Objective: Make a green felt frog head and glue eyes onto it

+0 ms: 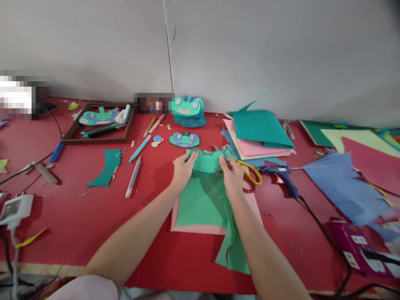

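Between my two hands is a green felt frog-head cutout [207, 163], held up by its sides. My left hand [184, 170] pinches its left end, thumb on top. At the right end, my right hand [232, 173] pinches it the same way. Below the cutout lie a light green felt sheet [201, 204] and a pink sheet [184, 229]. Scissors with yellow and red handles [256, 177] rest just right of my right hand, partly hidden by it. A loose green felt strip [236, 254] hangs beside my right forearm. Behind the cutout sits a finished frog face [184, 139].
A stack of frog faces [188, 111] stands near the wall. Folded felt sheets [262, 127] lie behind right, with a blue glue gun [283, 175] and its cord in front. Leftward are a wooden tray [96, 141], markers [139, 148], a felt scrap [106, 168] and a white charger [17, 210].
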Tool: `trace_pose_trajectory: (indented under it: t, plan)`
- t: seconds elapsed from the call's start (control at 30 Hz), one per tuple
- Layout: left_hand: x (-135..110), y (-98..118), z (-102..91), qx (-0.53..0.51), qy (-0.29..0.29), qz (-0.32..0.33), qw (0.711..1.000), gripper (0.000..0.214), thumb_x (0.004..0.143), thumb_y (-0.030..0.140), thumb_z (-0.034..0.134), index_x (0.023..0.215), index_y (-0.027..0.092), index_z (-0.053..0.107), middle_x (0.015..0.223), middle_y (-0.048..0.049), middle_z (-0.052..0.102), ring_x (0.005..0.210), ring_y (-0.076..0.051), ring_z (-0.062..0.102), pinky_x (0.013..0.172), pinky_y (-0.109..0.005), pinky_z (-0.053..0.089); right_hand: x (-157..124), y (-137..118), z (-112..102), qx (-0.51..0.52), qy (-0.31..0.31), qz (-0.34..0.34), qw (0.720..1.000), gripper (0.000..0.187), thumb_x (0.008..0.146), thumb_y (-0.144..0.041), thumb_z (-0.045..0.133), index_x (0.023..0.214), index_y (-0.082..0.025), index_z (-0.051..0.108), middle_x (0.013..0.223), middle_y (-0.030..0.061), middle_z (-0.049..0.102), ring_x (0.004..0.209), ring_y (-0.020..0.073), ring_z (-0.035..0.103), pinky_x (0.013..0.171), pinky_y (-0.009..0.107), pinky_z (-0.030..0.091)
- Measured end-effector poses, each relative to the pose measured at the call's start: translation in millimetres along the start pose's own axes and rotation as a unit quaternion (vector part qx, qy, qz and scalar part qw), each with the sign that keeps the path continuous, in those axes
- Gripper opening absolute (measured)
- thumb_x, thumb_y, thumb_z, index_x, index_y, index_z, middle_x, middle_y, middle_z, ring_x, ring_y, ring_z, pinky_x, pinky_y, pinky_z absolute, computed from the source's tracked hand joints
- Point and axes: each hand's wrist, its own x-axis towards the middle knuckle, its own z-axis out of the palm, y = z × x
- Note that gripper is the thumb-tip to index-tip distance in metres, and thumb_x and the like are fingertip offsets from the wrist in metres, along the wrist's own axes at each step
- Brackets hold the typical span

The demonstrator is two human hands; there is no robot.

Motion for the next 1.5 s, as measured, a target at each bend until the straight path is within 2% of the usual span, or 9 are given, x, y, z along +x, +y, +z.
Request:
trace_pose_trajectory:
  t: [0.13,0.2,0.33,0.53,0.63,1.13,1.33,1.5]
  plan:
    - [-0.9,-0.4,1.9,0.011,0.005,0.016,1.000,0.045,0.073,0.050,0.057,0.049,0.016,0.039,0.049,0.0053,0.026,0.047,-0.006,0.024,0.045,-0.022,0.019,-1.4,-0.5,-2.1,0.003,0.001,-0.003,1.000,0.030,0.070,-0.048,0.061,0.071,-0.018,0.058,0.052,-0.0039,0.049,0.047,0.0101,0.044,0.044,0.024,0.045]
    - [-1.3,-0.7,3.1,0.031,0.005,0.024,0.999,0.043,0.074,0.049,0.057,0.050,0.015,0.045,0.048,0.0052,0.029,0.047,-0.007,0.026,0.045,-0.022,0.020,-1.9,0.2,-4.2,-0.001,0.004,-0.006,1.000,0.030,0.070,-0.048,0.061,0.071,-0.018,0.059,0.052,-0.0039,0.049,0.047,0.0103,0.044,0.044,0.024,0.045]
    - [-1.6,-1.2,4.5,0.052,-0.012,0.051,0.997,0.033,0.075,0.046,0.056,0.069,0.015,0.064,0.056,0.0034,0.048,0.053,-0.009,0.039,0.051,-0.020,0.030,-2.2,1.3,-7.8,-0.012,0.020,-0.008,1.000,0.031,0.069,-0.049,0.062,0.071,-0.018,0.059,0.050,-0.0046,0.047,0.047,0.0104,0.043,0.044,0.025,0.045]
    - [-2.8,-0.6,5.0,0.048,-0.029,0.007,0.998,0.036,0.068,0.049,0.062,0.073,0.014,0.066,0.061,0.0017,0.058,0.054,-0.010,0.046,0.052,-0.020,0.036,-2.0,1.0,-9.4,-0.026,0.029,-0.023,0.999,0.031,0.069,-0.048,0.062,0.069,-0.017,0.060,0.050,-0.0046,0.047,0.047,0.0102,0.043,0.044,0.024,0.043]
    - [-5.4,-0.5,5.0,0.032,-0.031,0.006,0.999,0.037,0.067,0.049,0.064,0.075,0.014,0.066,0.066,0.0004,0.061,0.057,-0.011,0.049,0.055,-0.021,0.040,-2.6,-0.4,-9.8,-0.030,0.027,-0.031,0.999,0.031,0.069,-0.047,0.062,0.070,-0.017,0.061,0.050,-0.0046,0.047,0.046,0.0099,0.042,0.044,0.024,0.043]
    - [-7.1,2.1,2.7,0.056,-0.038,0.011,0.998,0.036,0.067,0.049,0.063,0.078,0.015,0.067,0.072,-0.0022,0.065,0.063,-0.014,0.055,0.058,-0.023,0.042,-6.6,-7.2,-10.3,-0.062,0.033,-0.048,0.996,0.030,0.071,-0.048,0.059,0.068,-0.017,0.059,0.048,-0.0043,0.046,0.047,0.0105,0.044,0.043,0.023,0.041]
    - [-10.3,11.0,-1.6,0.085,-0.030,0.050,0.995,0.032,0.069,0.045,0.063,0.076,0.013,0.067,0.069,-0.0008,0.063,0.061,-0.012,0.052,0.058,-0.021,0.041,-7.5,-5.1,-5.6,-0.027,0.003,-0.030,0.999,0.031,0.073,-0.048,0.057,0.074,-0.017,0.058,0.057,-0.0022,0.050,0.052,0.0106,0.045,0.044,0.022,0.044]
    - [-9.1,14.0,-3.9,0.095,-0.034,0.071,0.992,0.032,0.071,0.044,0.061,0.076,0.013,0.066,0.068,-0.0003,0.061,0.060,-0.011,0.051,0.058,-0.021,0.040,-6.1,-4.2,-2.4,-0.010,-0.009,-0.022,1.000,0.031,0.073,-0.048,0.057,0.073,-0.017,0.057,0.055,-0.0034,0.047,0.050,0.0103,0.044,0.043,0.023,0.044]
